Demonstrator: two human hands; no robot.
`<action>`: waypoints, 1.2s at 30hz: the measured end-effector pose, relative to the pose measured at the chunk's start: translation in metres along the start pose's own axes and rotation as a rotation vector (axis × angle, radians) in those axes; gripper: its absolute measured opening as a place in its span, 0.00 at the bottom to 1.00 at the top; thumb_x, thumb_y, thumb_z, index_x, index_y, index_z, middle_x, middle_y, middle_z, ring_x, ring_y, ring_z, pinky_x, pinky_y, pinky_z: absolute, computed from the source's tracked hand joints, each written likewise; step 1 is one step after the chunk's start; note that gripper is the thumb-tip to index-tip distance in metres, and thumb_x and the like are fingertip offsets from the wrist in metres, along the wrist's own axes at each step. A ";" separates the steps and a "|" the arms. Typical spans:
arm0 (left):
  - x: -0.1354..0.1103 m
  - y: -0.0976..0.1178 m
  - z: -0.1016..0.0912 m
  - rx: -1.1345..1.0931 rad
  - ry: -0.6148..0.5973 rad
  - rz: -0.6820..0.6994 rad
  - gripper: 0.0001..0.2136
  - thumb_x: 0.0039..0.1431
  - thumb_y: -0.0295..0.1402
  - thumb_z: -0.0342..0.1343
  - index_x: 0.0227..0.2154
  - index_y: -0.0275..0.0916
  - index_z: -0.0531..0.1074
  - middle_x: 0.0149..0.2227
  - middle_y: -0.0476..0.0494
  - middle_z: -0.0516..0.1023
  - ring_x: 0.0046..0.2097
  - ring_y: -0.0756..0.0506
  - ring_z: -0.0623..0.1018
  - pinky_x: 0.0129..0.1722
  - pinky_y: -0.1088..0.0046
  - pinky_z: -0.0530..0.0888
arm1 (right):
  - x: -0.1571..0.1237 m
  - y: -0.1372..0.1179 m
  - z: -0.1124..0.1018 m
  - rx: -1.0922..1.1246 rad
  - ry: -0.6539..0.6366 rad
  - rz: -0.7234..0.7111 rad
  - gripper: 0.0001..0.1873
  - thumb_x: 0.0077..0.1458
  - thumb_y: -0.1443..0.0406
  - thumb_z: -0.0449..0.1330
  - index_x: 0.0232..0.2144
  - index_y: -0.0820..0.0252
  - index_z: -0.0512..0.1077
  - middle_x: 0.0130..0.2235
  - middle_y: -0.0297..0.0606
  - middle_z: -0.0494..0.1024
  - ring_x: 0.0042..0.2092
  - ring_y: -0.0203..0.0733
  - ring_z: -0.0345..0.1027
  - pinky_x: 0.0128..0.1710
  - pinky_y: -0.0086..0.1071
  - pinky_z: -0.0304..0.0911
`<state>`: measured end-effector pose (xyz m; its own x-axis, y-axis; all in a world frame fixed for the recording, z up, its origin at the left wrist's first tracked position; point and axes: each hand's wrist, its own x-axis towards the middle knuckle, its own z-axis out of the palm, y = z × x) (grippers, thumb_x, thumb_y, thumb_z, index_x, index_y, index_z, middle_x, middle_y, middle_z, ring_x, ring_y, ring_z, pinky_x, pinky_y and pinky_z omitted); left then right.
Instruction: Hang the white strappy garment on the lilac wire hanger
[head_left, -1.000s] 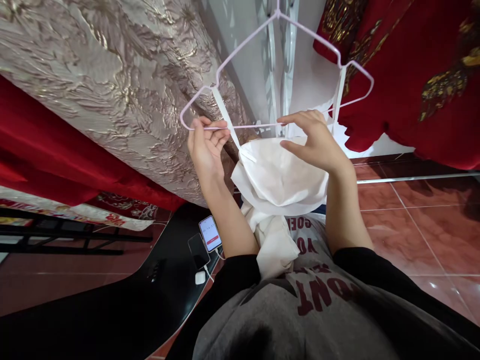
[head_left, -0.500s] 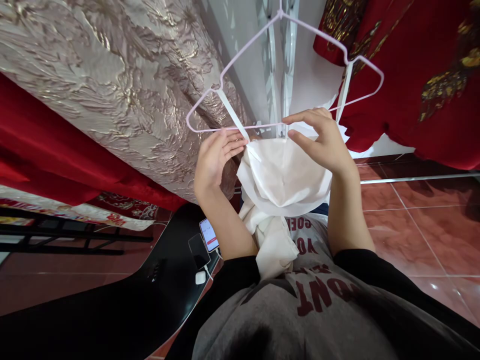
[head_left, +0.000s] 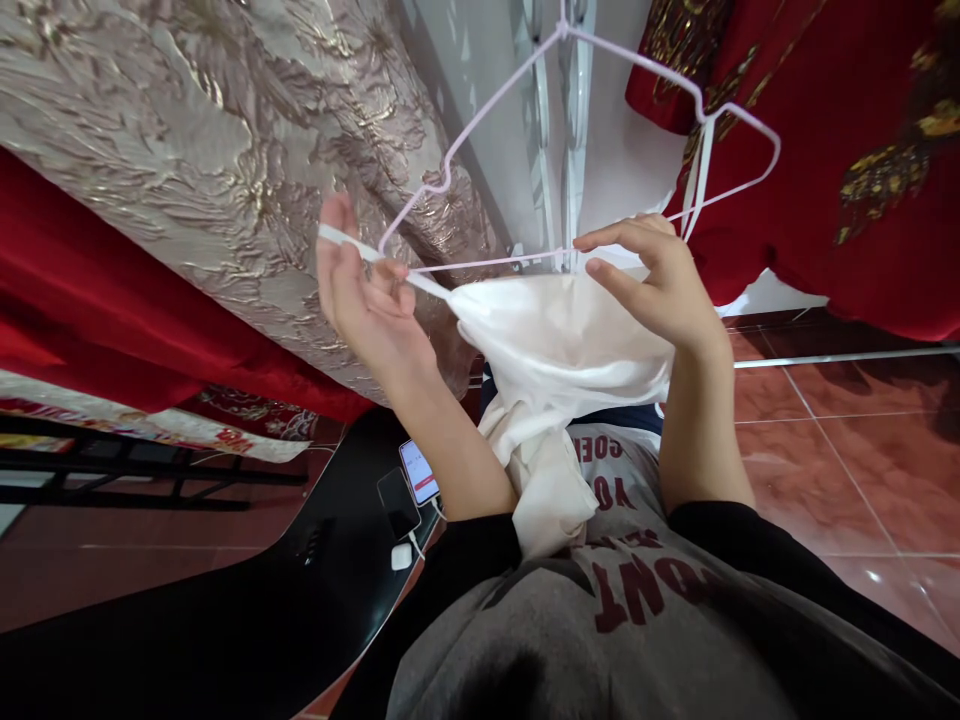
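A white garment [head_left: 555, 320] with thin straps hangs below a pale pink hanger [head_left: 510, 85], its lower part bunched against my shirt. My left hand [head_left: 375, 300] is out to the left with the left strap [head_left: 427, 284] caught over its curled fingers and drawn taut, off the hanger's left shoulder. The right strap [head_left: 701, 175] still loops over the hanger's right notch. My right hand [head_left: 652, 275] lies over the hanger's bottom bar and the garment's upper edge, thumb and index finger spread apart, index tip at the bar. Its other fingers are partly hidden.
Textured pinkish-gold fabric [head_left: 225, 180] hangs close on the left, and red fabric with gold decoration [head_left: 810, 200] on the right. A black seat [head_left: 225, 600] at lower left carries two phones, one lit [head_left: 420, 470], and a small white case [head_left: 401, 556]. Red tiles [head_left: 840, 450] cover the floor.
My left hand has moved left and pulled the left strap off the hanger's notch, stretching the garment's top edge. The hanger has shifted slightly right; my right hand stays nearly in place.
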<state>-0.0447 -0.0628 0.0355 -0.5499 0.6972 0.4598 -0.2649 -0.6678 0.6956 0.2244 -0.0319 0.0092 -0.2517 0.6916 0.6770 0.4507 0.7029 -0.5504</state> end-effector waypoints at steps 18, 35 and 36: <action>0.002 -0.063 0.008 0.132 -0.044 -0.314 0.17 0.81 0.36 0.46 0.34 0.44 0.73 0.39 0.45 0.84 0.24 0.50 0.69 0.22 0.70 0.66 | 0.003 0.075 -0.014 0.412 0.439 0.373 0.20 0.56 0.58 0.63 0.51 0.53 0.73 0.44 0.47 0.83 0.35 0.45 0.73 0.37 0.44 0.69; -0.001 -0.042 0.013 0.014 -0.017 -0.321 0.17 0.77 0.29 0.50 0.28 0.41 0.72 0.29 0.44 0.80 0.18 0.52 0.64 0.17 0.74 0.60 | 0.074 0.037 -0.032 0.814 0.894 -0.046 0.32 0.49 0.82 0.43 0.39 0.66 0.85 0.24 0.32 0.71 0.24 0.24 0.66 0.26 0.21 0.63; -0.001 -0.042 0.013 0.019 -0.019 -0.324 0.17 0.77 0.29 0.50 0.28 0.40 0.72 0.30 0.45 0.80 0.18 0.52 0.64 0.17 0.74 0.59 | 0.070 0.046 -0.032 0.837 0.964 -0.008 0.32 0.50 0.81 0.41 0.40 0.65 0.84 0.27 0.33 0.73 0.27 0.25 0.70 0.30 0.22 0.67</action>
<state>-0.0232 -0.0325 0.0130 -0.4246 0.8776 0.2228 -0.4089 -0.4054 0.8176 0.2546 0.0436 0.0465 0.6273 0.5339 0.5670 -0.3117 0.8393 -0.4454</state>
